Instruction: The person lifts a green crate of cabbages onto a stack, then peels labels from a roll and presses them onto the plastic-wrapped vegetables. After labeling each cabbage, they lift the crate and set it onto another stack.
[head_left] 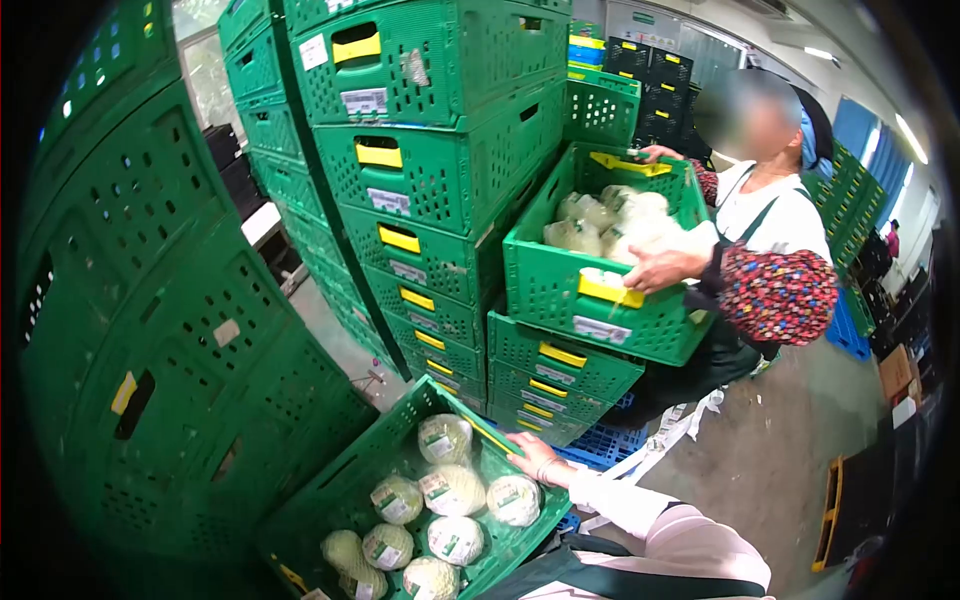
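Note:
My right hand point(535, 456) grips the far rim of a green plastic crate point(350, 480), next to its yellow handle. The crate sits tilted low in front of me and holds several round cabbages point(455, 490) wrapped in clear film with labels. My white sleeve runs back to the bottom right. My left hand is out of sight; the crate's near end at the bottom left is cut off by the frame edge.
A co-worker in a patterned sleeve point(775, 290) holds another green crate of wrapped cabbages point(590, 300) over a low stack point(555, 380). Tall stacks of green crates point(430, 170) stand ahead and to the left point(170, 330). Grey floor point(760, 450) shows at right, with a blue pallet point(600, 442).

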